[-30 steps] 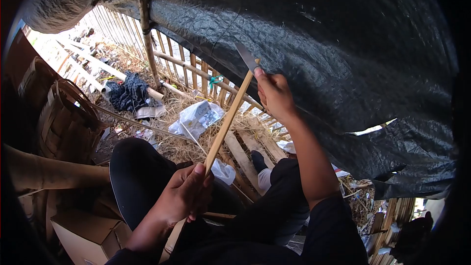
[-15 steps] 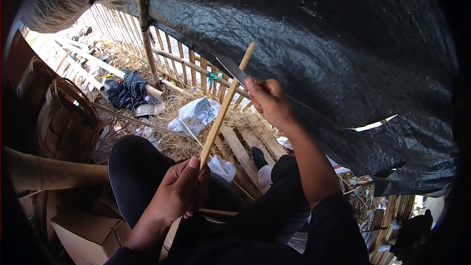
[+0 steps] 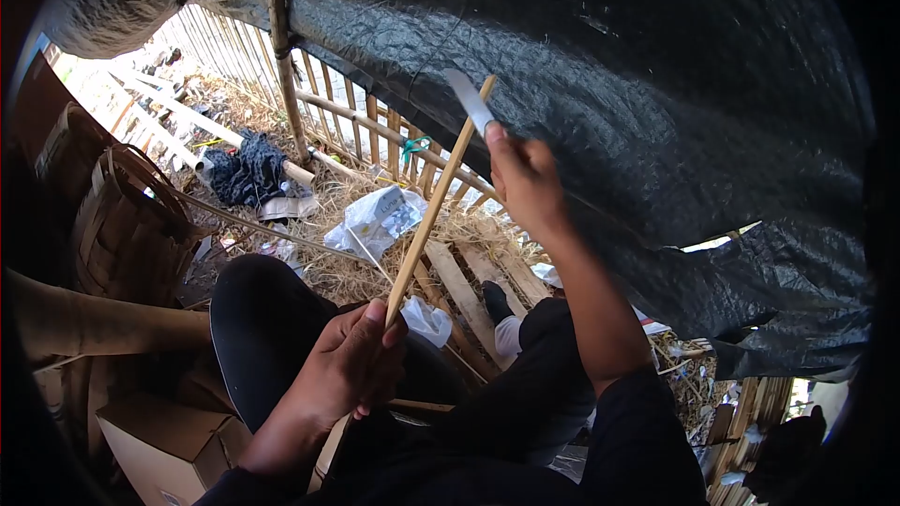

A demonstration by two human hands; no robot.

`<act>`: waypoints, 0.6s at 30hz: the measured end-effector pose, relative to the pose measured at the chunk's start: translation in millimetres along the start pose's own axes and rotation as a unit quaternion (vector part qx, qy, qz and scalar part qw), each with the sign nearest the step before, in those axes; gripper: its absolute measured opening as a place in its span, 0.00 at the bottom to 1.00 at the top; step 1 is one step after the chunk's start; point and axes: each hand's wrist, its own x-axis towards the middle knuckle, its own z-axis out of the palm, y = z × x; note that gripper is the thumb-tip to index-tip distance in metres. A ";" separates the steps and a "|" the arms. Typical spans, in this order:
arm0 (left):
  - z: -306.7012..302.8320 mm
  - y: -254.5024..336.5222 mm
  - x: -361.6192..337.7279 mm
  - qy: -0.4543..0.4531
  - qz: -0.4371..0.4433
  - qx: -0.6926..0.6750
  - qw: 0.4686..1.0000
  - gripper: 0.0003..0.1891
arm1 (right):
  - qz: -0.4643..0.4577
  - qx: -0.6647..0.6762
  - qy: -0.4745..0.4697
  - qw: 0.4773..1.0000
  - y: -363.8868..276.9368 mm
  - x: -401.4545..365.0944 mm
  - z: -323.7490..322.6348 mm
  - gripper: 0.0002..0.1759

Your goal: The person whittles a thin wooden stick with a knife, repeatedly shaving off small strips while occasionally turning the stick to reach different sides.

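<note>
My left hand (image 3: 352,356) is closed round the lower part of a long, pale bamboo strip (image 3: 438,201), which slants up and to the right. Near the strip's top end, my right hand (image 3: 527,178) grips a knife (image 3: 472,104); its handle is hidden in my fingers. The blade points up and to the left, at the strip's upper end. Whether the blade touches the strip I cannot tell. Below my left hand, the strip's lower end is hidden.
A black tarp (image 3: 675,131) hangs in front and right, beside a bamboo fence (image 3: 361,126). Woven baskets (image 3: 131,225), a thick bamboo pole (image 3: 122,323) and a cardboard box (image 3: 169,436) are at left. Wooden slats (image 3: 459,290) and a plastic bag (image 3: 377,220) lie on the ground.
My right hand has moved slightly up and right with the knife, and the blade now points more steeply upward, nearer the strip's tip. The strip has shifted slightly right.
</note>
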 end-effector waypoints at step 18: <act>-3.6 2.7 0.9 0.007 -0.014 0.002 1.000 0.21 | -0.030 0.011 -0.035 0.999 2.3 -13.8 21.3 0.34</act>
